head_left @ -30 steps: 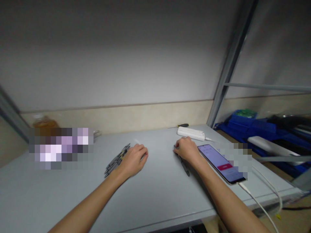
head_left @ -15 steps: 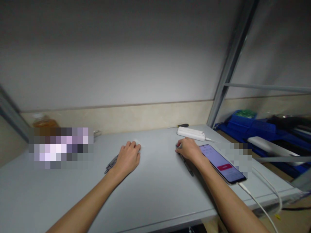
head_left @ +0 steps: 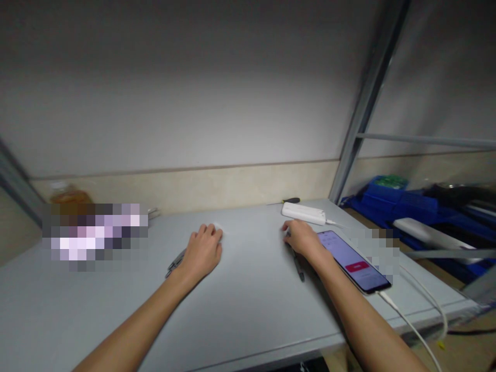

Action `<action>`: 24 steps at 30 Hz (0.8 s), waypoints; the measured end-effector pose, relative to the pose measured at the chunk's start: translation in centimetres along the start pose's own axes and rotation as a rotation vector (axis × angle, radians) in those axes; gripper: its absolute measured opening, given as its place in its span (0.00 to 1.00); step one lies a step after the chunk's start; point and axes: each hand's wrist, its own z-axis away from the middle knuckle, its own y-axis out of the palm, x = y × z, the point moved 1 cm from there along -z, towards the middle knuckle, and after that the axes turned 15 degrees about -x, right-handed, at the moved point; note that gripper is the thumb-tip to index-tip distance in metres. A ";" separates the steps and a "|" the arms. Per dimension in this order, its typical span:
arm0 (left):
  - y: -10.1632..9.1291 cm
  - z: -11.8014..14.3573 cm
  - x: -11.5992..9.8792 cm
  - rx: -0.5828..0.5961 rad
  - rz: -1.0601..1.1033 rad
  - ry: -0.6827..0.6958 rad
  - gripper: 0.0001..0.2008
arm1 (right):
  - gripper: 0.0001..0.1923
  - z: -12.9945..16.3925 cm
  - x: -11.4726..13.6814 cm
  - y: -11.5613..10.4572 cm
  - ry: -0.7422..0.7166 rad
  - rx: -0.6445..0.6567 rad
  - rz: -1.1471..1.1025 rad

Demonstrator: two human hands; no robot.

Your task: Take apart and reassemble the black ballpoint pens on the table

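My left hand [head_left: 203, 249] rests palm down on the grey table [head_left: 240, 310], its fingers curled. A small whitish thing [head_left: 217, 227] peeks out past the fingertips; most of it is hidden. Several dark, slim pens [head_left: 175, 263] lie beside that wrist, partly covered by it. On the right, my right hand [head_left: 300, 237] is closed, thumb and fingers pinching the upper end of a dark pen [head_left: 298, 266]. The pen's lower end points towards me. Just right of this hand, partly behind the forearm, lies a phone [head_left: 352, 261] with its screen lit.
A white power bank or adapter [head_left: 304, 213] with a cable lies beyond my right hand, near a screwdriver [head_left: 290, 200]. A white charging cable [head_left: 403, 318] runs from the phone over the front edge. A bottle [head_left: 72, 196] and a blurred-out area are at left. Metal posts [head_left: 354, 124] frame the table.
The lower end of the pen in my right hand has swung slightly left. My left hand has hardly moved, and the view has shifted a little.
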 end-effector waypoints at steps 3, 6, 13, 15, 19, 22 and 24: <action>0.1 -0.1 0.0 0.003 0.020 -0.001 0.10 | 0.16 0.0 0.0 0.0 0.004 -0.001 0.003; 0.1 -0.1 0.1 -0.006 0.031 0.004 0.10 | 0.16 0.1 0.1 -0.2 0.011 0.003 0.003; 0.0 0.0 0.1 -0.004 0.036 0.013 0.10 | 0.18 0.1 -0.1 0.0 0.006 0.002 0.005; 0.0 0.0 0.1 -0.002 0.038 0.011 0.10 | 0.18 0.0 -0.2 0.3 0.001 -0.001 0.003; -0.1 0.0 0.0 0.013 0.043 0.009 0.10 | 0.17 -0.1 -0.3 0.5 0.003 -0.006 0.006; -0.1 -0.1 0.0 0.024 0.044 0.007 0.10 | 0.16 0.0 -0.1 0.2 0.008 0.004 0.018; -0.2 -0.1 -0.1 0.036 0.037 0.001 0.10 | 0.16 0.1 0.1 -0.1 0.015 0.018 0.025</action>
